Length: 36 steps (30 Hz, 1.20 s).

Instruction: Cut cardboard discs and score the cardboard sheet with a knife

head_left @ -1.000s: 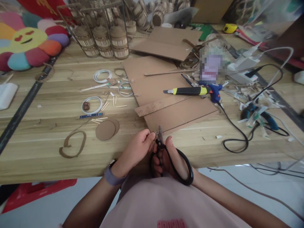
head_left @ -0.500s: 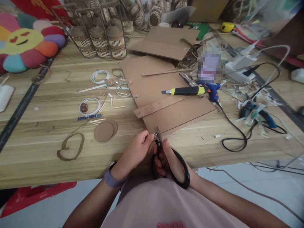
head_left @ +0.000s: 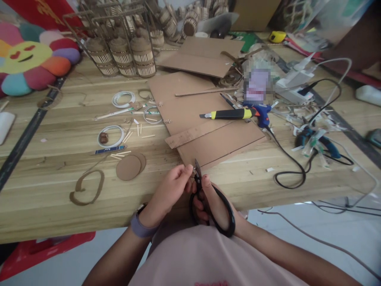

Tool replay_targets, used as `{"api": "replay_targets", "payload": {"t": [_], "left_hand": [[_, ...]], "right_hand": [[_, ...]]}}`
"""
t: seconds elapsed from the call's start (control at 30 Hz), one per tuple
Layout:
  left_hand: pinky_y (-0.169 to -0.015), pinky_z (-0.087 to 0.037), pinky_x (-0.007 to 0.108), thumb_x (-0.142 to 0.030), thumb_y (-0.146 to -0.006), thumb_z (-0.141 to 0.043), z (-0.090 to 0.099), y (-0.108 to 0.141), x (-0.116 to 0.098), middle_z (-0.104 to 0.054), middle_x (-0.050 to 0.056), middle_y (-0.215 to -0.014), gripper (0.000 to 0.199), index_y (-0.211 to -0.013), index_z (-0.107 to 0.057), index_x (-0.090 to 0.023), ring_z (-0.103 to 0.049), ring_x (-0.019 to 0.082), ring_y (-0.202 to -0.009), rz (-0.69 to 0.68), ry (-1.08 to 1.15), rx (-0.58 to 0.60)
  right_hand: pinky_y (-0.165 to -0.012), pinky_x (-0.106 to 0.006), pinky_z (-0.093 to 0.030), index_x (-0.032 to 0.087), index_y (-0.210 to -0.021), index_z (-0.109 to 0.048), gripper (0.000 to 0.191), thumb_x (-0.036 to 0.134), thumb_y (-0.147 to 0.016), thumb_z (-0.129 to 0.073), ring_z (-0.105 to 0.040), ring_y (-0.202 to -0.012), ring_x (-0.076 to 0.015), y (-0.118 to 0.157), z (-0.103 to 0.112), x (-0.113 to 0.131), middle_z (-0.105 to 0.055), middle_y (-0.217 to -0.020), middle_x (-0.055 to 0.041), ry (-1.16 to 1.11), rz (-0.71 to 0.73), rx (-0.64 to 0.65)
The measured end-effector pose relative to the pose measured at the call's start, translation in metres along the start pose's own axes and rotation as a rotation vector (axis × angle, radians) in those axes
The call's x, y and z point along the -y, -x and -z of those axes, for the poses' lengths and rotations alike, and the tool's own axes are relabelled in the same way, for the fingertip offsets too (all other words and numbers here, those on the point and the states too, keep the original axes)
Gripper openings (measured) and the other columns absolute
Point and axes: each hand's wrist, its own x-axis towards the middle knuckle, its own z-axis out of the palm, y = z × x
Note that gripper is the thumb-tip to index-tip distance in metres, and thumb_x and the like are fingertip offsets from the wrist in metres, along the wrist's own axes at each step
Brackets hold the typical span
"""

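My right hand (head_left: 212,200) is closed round the black handles of a pair of scissors (head_left: 198,174), whose blades point away from me. My left hand (head_left: 177,182) is pinched beside the blades on a tiny shiny piece, too small to name. Just beyond both hands lies a flat cardboard sheet (head_left: 187,95) with a cut strip on it. A utility knife (head_left: 229,114) with a yellow and black handle rests on the cardboard, blade out. Two cardboard discs (head_left: 128,167) overlap to the left of my left hand.
A wire rack (head_left: 125,51) of small slatted barrels stands at the back left. Rolls of white tape (head_left: 110,136), short sticks and a curled brown strip (head_left: 87,186) lie on the left. Right of the cardboard are a blue glue gun (head_left: 263,115), pliers (head_left: 318,141), cables and a power strip (head_left: 294,89).
The whole view has shifted slightly. Both hands keep nearly the same pose, with the scissor blades still beside the left fingertips.
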Motion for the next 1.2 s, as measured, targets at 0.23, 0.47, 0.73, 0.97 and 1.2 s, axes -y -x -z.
{"api": "replay_targets", "payload": {"t": [0.23,0.47,0.73,0.97,1.2], "left_hand": [[-0.063,-0.039,0.029,-0.049,-0.095,-0.05,0.002,-0.001,0.0,-0.055,-0.004,-0.061,0.036,-0.07,-0.047,-0.023,-0.053,0.014,-0.059,-0.043,-0.023,0.056],[-0.062,-0.039,0.028,-0.048,-0.095,-0.049,0.004,-0.001,-0.001,-0.053,-0.005,-0.059,0.035,-0.07,-0.046,-0.024,-0.051,0.014,-0.058,-0.036,-0.031,0.063],[-0.06,-0.038,0.027,-0.052,-0.092,-0.055,0.002,-0.002,0.004,-0.051,-0.005,-0.059,0.039,-0.069,-0.047,-0.022,-0.05,0.012,-0.056,-0.041,0.049,0.036],[-0.054,-0.038,0.025,-0.051,-0.09,-0.061,0.002,0.003,0.004,-0.053,-0.006,-0.061,0.035,-0.074,-0.049,-0.022,-0.052,0.011,-0.052,0.013,0.193,0.058],[-0.055,-0.035,0.024,-0.053,-0.086,-0.065,0.001,0.0,0.002,-0.052,-0.006,-0.058,0.039,-0.07,-0.052,-0.02,-0.045,0.009,-0.053,-0.004,0.192,0.047]], "right_hand": [[-0.032,-0.019,-0.029,0.026,-0.085,-0.04,0.07,0.094,-0.07,-0.054,-0.029,-0.033,-0.0052,0.0,0.002,0.0,-0.041,-0.047,0.0137,-0.002,-0.02,0.011],[-0.033,-0.019,-0.026,0.026,-0.083,-0.039,0.072,0.095,-0.068,-0.053,-0.027,-0.034,-0.0044,0.001,0.001,0.005,-0.037,-0.047,0.0143,0.024,-0.061,0.027],[-0.034,-0.021,-0.03,0.026,-0.086,-0.04,0.074,0.097,-0.067,-0.052,-0.031,-0.035,-0.0063,-0.002,0.006,0.002,-0.042,-0.049,0.0127,0.023,-0.055,0.055],[-0.038,-0.024,-0.038,0.026,-0.083,-0.042,0.077,0.101,-0.074,-0.029,-0.038,-0.038,-0.0091,-0.009,0.004,0.009,-0.045,-0.05,0.009,0.04,-0.215,0.045],[-0.035,-0.023,-0.032,0.026,-0.081,-0.038,0.074,0.097,-0.08,-0.019,-0.032,-0.036,-0.0082,-0.008,-0.002,0.012,-0.04,-0.05,0.01,-0.014,-0.245,0.026]]}}
